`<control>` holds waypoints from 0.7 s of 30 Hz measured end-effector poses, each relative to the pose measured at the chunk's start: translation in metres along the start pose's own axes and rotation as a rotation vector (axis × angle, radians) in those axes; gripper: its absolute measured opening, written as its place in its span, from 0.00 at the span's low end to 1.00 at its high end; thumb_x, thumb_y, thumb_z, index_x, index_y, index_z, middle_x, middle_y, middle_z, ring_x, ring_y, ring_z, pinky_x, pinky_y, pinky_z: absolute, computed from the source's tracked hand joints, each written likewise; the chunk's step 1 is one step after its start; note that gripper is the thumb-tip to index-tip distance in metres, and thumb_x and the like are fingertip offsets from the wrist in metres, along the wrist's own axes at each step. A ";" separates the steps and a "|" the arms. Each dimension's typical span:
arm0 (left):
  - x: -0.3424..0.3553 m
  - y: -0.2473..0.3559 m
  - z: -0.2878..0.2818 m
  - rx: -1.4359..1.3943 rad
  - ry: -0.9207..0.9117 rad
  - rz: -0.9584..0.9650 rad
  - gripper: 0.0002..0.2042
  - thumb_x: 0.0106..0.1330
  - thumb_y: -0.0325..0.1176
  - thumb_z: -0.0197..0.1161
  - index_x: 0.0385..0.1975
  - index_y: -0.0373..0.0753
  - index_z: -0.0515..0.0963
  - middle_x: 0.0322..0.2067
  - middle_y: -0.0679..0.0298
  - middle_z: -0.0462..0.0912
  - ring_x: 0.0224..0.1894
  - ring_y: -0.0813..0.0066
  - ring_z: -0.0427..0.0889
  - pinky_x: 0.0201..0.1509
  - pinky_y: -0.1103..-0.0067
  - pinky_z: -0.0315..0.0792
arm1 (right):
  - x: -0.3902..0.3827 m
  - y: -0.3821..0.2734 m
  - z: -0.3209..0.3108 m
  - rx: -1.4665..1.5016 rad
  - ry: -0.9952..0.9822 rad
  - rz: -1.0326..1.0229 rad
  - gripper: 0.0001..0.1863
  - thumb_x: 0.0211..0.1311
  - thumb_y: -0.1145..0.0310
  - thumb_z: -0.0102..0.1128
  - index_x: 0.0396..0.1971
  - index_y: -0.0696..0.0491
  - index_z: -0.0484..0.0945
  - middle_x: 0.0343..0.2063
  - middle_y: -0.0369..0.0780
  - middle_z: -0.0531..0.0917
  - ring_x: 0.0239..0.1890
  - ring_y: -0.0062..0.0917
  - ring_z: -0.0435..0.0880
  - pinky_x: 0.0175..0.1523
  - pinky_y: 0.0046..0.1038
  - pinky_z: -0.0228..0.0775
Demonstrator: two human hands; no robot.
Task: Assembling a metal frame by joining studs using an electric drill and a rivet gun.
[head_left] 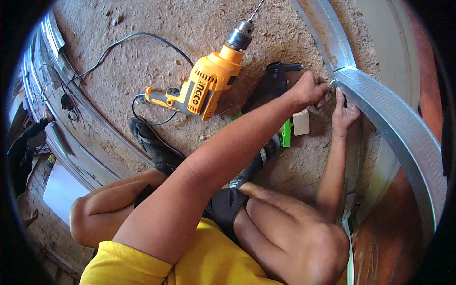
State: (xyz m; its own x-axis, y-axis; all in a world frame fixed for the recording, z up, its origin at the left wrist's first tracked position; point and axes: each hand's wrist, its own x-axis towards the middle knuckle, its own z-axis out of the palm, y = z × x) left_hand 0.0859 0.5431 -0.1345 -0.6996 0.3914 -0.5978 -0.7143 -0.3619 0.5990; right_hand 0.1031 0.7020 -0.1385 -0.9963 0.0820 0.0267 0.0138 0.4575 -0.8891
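Note:
My left hand reaches across to the corner joint of a galvanized metal channel. Its fingers are pinched at the joint on a small thing I cannot make out. Just below, my right hand has its thumb up against the channel's edge and its fingers curled at it. A second metal channel meets the first at this corner. Partly behind my left forearm lies a black hand tool with a lime-green grip, and a small off-white block is beside it.
A yellow-orange power drill with a bit fitted lies on the dirt floor. Its black cord loops left. Long metal strips and a white sheet lie at the left. My sandaled foot is near the drill.

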 end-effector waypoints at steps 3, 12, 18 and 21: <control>0.003 0.003 -0.002 0.197 0.008 0.009 0.11 0.63 0.29 0.55 0.24 0.26 0.75 0.14 0.60 0.75 0.13 0.75 0.75 0.17 0.74 0.69 | 0.000 0.004 -0.003 -0.048 0.012 0.019 0.10 0.56 0.74 0.61 0.36 0.64 0.77 0.37 0.41 0.81 0.39 0.21 0.78 0.49 0.25 0.67; 0.001 0.008 -0.012 1.303 0.093 0.501 0.07 0.52 0.26 0.54 0.30 0.35 0.74 0.24 0.49 0.79 0.30 0.51 0.80 0.33 0.63 0.74 | 0.002 0.012 -0.001 -0.038 0.002 -0.074 0.10 0.58 0.75 0.59 0.38 0.65 0.77 0.38 0.42 0.82 0.40 0.22 0.79 0.49 0.25 0.67; -0.006 0.011 -0.007 1.314 0.122 0.496 0.06 0.53 0.26 0.53 0.28 0.34 0.75 0.24 0.47 0.79 0.30 0.52 0.80 0.33 0.63 0.74 | 0.003 0.018 -0.006 -0.119 -0.058 -0.052 0.11 0.59 0.74 0.58 0.39 0.65 0.77 0.39 0.42 0.81 0.41 0.22 0.78 0.50 0.25 0.67; -0.008 0.002 -0.006 1.163 0.171 0.461 0.05 0.53 0.27 0.54 0.26 0.33 0.75 0.24 0.46 0.78 0.30 0.49 0.80 0.34 0.63 0.74 | 0.002 0.012 -0.003 -0.092 -0.034 -0.038 0.10 0.59 0.73 0.59 0.37 0.64 0.78 0.36 0.41 0.82 0.38 0.21 0.78 0.48 0.24 0.68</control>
State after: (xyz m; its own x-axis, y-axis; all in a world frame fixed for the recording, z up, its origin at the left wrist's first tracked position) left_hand 0.0898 0.5341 -0.1324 -0.9343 0.2817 -0.2185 -0.0270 0.5553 0.8312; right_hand 0.1020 0.7101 -0.1476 -0.9985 0.0340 0.0429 -0.0178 0.5390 -0.8421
